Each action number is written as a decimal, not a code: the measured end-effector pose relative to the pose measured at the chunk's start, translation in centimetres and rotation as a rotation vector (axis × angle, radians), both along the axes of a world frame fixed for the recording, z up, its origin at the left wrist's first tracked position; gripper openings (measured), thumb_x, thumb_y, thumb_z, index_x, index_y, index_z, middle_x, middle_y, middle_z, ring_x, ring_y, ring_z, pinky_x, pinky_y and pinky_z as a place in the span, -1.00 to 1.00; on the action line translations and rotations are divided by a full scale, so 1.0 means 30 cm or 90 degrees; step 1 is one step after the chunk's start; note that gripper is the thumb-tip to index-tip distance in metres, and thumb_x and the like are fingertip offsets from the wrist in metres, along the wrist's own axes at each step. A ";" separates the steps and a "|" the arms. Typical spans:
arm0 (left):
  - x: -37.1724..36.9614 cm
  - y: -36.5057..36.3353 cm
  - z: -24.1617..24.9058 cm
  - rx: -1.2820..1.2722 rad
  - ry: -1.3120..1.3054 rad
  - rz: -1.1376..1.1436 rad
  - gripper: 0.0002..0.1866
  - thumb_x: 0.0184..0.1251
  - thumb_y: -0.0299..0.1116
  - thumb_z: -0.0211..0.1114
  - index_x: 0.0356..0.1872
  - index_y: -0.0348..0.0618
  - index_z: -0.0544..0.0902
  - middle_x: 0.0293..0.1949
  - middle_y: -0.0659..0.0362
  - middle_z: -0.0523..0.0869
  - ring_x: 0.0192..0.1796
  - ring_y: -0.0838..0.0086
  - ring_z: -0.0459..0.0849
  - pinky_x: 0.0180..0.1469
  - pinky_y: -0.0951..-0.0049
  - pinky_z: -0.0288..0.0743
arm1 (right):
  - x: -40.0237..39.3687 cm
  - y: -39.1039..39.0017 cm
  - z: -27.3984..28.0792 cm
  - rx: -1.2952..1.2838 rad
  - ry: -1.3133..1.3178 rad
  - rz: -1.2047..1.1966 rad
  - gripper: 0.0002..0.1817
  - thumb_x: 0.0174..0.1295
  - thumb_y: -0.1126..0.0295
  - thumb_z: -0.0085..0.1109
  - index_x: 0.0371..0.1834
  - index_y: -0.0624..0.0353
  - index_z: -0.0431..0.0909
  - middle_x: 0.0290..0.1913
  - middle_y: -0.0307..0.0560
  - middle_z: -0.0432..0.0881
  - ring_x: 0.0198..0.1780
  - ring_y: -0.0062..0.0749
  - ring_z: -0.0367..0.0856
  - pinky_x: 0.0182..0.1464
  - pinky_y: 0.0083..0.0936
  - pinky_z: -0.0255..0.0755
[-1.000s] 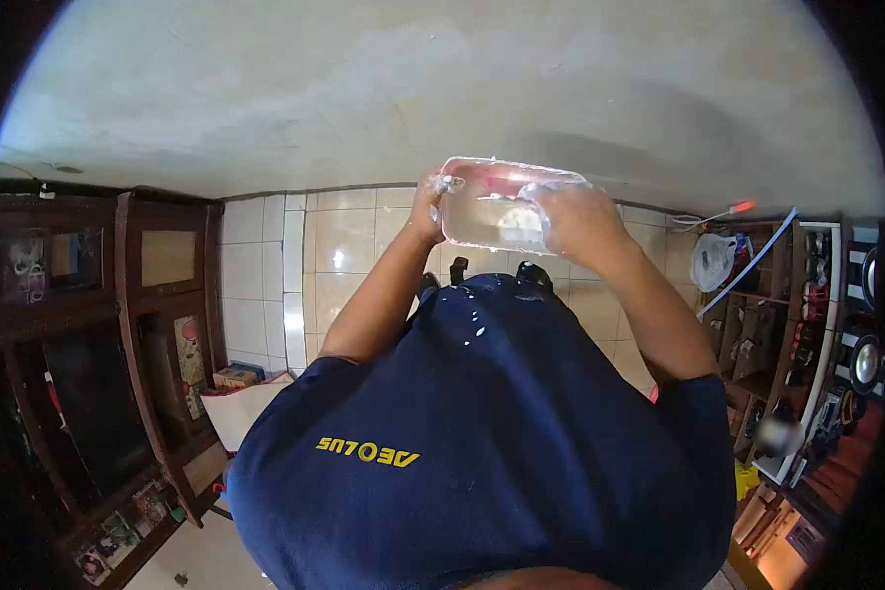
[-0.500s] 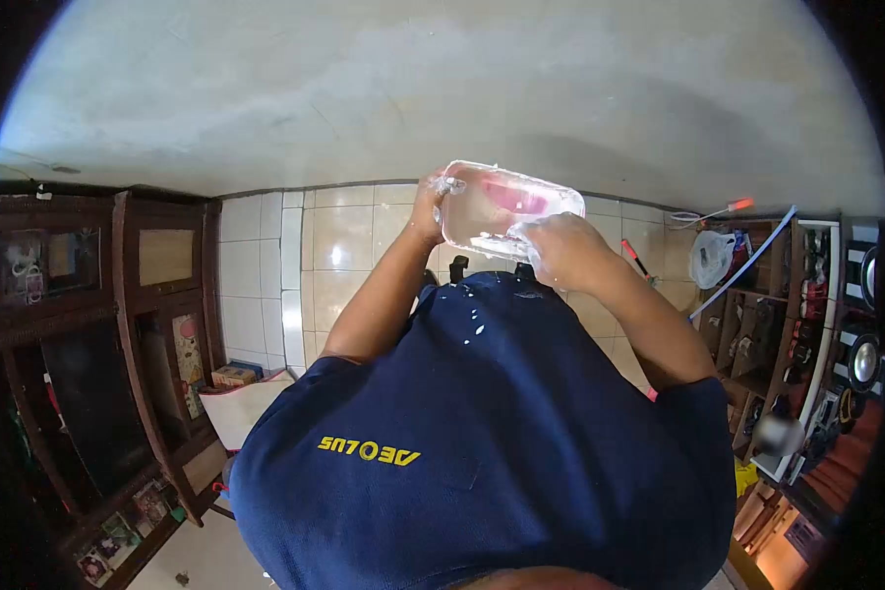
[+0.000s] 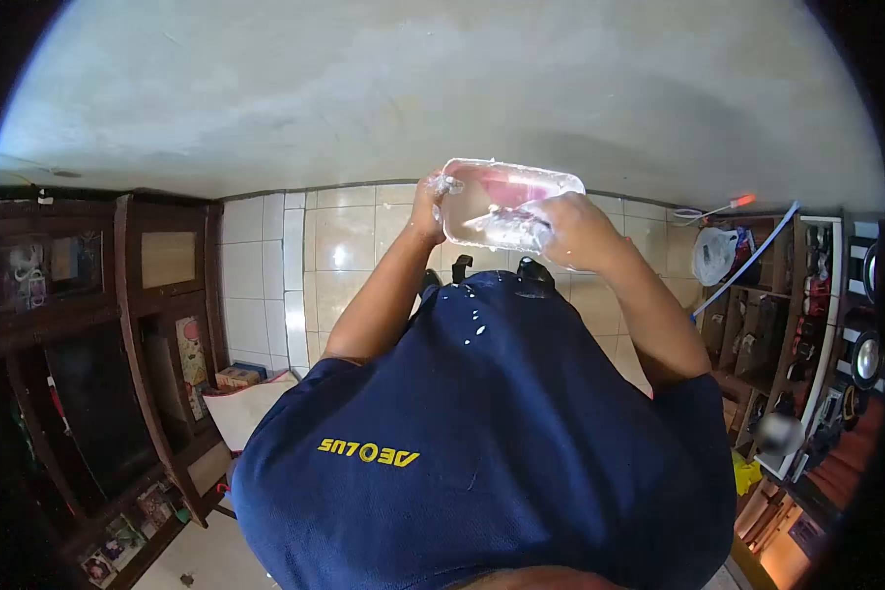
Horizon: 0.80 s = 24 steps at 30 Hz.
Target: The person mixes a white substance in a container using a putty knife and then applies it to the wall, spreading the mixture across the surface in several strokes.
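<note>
A whitish rectangular plastic tub (image 3: 467, 208) with a pinkish inside is held in front of my belly, near the wall. White paste smears its rim and lies inside it. My left hand (image 3: 429, 205) grips the tub's left end, with paste on the fingers. At the tub's right side, my right hand (image 3: 578, 234) is closed, its fingers reaching in over the paste. Paste coats those fingers, and whatever they hold is hard to make out.
A grey plastered wall (image 3: 442, 88) fills the top, above a tiled floor (image 3: 346, 246). Dark wooden cabinets (image 3: 126, 324) stand to the left. On the right are a shelf (image 3: 757, 324), a clear plastic bag (image 3: 715, 256) and a pale blue pole (image 3: 752, 258).
My right hand has turned and shifted slightly, its fingers now further over the tub, and the paste inside looks gathered differently. My left hand keeps its grip on the tub.
</note>
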State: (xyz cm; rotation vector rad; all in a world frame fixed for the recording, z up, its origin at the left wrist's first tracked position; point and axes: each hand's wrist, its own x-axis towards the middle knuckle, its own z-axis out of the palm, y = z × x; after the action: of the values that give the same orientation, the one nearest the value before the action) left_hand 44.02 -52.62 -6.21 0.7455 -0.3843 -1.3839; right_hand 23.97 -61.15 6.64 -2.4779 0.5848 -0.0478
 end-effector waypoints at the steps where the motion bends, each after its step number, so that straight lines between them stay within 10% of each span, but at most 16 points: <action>1: -0.010 0.000 0.026 0.005 0.018 0.020 -0.55 0.12 -0.22 0.10 -0.04 -0.33 0.53 -0.13 0.04 0.63 -0.14 0.35 0.64 -0.07 0.36 0.56 | -0.006 -0.004 0.041 -0.001 -0.001 0.004 -0.73 -0.07 0.44 0.05 -0.26 0.25 0.57 -0.34 0.16 0.60 -0.23 0.09 0.55 -0.09 -0.13 0.41; 7: -0.017 -0.005 0.057 -0.049 -0.054 0.013 -0.50 0.12 -0.14 0.12 -0.02 -0.33 0.51 -0.11 0.06 0.63 -0.10 0.36 0.63 -0.02 0.35 0.53 | 0.026 0.040 0.092 -0.213 0.068 -0.068 -0.83 0.02 0.40 0.02 -0.35 0.20 0.53 -0.46 0.11 0.61 -0.36 0.03 0.61 -0.28 -0.13 0.48; 24: -0.012 -0.003 0.111 -0.112 -0.059 0.006 -0.56 0.09 -0.23 0.20 -0.05 -0.33 0.53 -0.15 0.04 0.64 -0.13 0.36 0.64 -0.03 0.36 0.53 | -0.042 -0.031 0.195 -0.141 0.057 -0.109 -0.71 -0.07 0.40 0.11 -0.23 0.21 0.58 -0.32 0.14 0.60 -0.20 0.08 0.52 -0.10 -0.11 0.38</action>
State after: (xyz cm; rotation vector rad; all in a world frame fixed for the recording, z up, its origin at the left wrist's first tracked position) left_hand 43.66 -52.70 -2.89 0.6670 -0.5668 -1.2911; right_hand 22.70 -62.07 12.49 -2.6474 0.8714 -0.0719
